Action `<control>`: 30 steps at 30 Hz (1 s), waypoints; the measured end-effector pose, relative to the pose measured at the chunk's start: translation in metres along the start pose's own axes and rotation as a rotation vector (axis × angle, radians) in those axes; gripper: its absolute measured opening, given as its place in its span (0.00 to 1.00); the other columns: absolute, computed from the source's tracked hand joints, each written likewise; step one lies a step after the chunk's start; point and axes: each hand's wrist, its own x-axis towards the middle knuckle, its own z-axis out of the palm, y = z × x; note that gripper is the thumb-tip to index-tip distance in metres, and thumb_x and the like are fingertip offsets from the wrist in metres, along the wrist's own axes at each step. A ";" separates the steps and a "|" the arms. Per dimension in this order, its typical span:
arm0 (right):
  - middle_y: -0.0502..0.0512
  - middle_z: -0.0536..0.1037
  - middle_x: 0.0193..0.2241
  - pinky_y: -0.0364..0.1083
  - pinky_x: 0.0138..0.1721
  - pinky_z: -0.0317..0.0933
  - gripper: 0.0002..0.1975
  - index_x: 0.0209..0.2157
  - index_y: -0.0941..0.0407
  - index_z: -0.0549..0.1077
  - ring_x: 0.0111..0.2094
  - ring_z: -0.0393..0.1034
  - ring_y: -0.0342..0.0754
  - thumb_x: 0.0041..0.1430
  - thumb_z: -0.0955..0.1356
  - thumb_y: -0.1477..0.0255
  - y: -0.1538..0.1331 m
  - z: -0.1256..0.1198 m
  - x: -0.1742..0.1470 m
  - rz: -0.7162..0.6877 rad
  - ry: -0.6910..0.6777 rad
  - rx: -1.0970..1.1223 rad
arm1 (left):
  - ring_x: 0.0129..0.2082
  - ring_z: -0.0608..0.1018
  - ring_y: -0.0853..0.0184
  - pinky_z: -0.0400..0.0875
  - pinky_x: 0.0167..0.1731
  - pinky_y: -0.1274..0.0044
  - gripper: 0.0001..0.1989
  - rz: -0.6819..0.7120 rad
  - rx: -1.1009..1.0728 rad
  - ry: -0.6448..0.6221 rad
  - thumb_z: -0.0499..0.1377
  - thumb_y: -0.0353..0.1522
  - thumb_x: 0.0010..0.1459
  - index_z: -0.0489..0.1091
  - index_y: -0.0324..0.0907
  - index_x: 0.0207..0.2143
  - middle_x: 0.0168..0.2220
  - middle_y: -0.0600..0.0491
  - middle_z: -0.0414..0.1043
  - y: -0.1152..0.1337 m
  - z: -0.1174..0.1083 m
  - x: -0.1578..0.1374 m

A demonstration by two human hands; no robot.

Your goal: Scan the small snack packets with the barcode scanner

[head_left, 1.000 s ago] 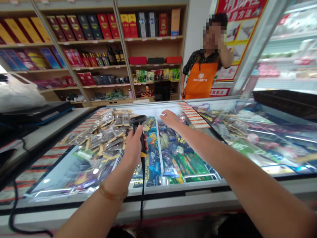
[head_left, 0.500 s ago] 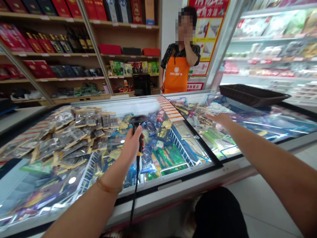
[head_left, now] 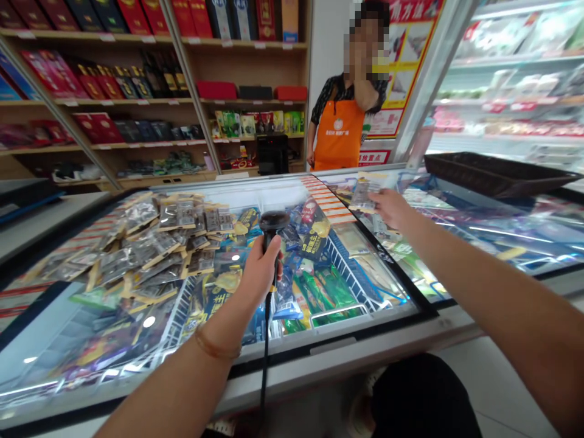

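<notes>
My left hand point(head_left: 261, 267) is wrapped round the handle of a black barcode scanner point(head_left: 274, 220), held upright over the freezer's glass top. Its cable hangs down past the freezer's front edge. Off to the right, my right hand point(head_left: 393, 207) pinches a small clear packet with a tan border point(head_left: 364, 193), raised above the glass. On the left half of the glass lies a heap of similar packets point(head_left: 146, 243). Beneath the glass, bagged frozen foods point(head_left: 326, 292) sit in a white wire basket point(head_left: 351, 277).
Across the freezer stands a person in an orange apron point(head_left: 338, 134). A dark brown tray point(head_left: 497, 173) rests on the glass at the right. Behind are wooden shelves point(head_left: 250, 47) of boxes and bottles, and a lit display fridge point(head_left: 511, 91). A dark frame bar point(head_left: 387, 258) divides the freezer top.
My right hand has lifted a packet off the glass on the right and drawn it slightly back. The view has turned a little left; my left hand still holds the scanner.
</notes>
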 end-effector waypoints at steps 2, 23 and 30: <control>0.59 0.80 0.31 0.51 0.36 0.72 0.06 0.36 0.56 0.70 0.30 0.76 0.50 0.58 0.70 0.71 -0.011 0.049 -0.009 0.029 -0.117 0.101 | 0.14 0.66 0.75 0.60 0.13 0.81 0.23 0.009 -0.002 -0.014 0.62 0.52 0.52 0.60 0.45 0.34 0.24 0.61 0.66 0.000 -0.001 -0.001; 0.51 0.79 0.30 0.44 0.36 0.67 0.15 0.37 0.55 0.72 0.30 0.75 0.45 0.53 0.71 0.59 -0.022 0.172 -0.052 0.131 -0.548 0.418 | 0.13 0.65 0.76 0.59 0.12 0.81 0.25 -0.033 0.035 -0.140 0.62 0.55 0.52 0.61 0.44 0.36 0.24 0.61 0.65 -0.009 0.003 -0.001; 0.50 0.79 0.30 0.43 0.35 0.66 0.11 0.36 0.55 0.73 0.29 0.72 0.44 0.53 0.70 0.64 -0.030 0.171 -0.057 0.146 -0.523 0.422 | 0.13 0.64 0.76 0.59 0.12 0.80 0.25 -0.024 0.037 -0.122 0.62 0.54 0.52 0.61 0.44 0.34 0.23 0.60 0.65 -0.011 0.001 0.003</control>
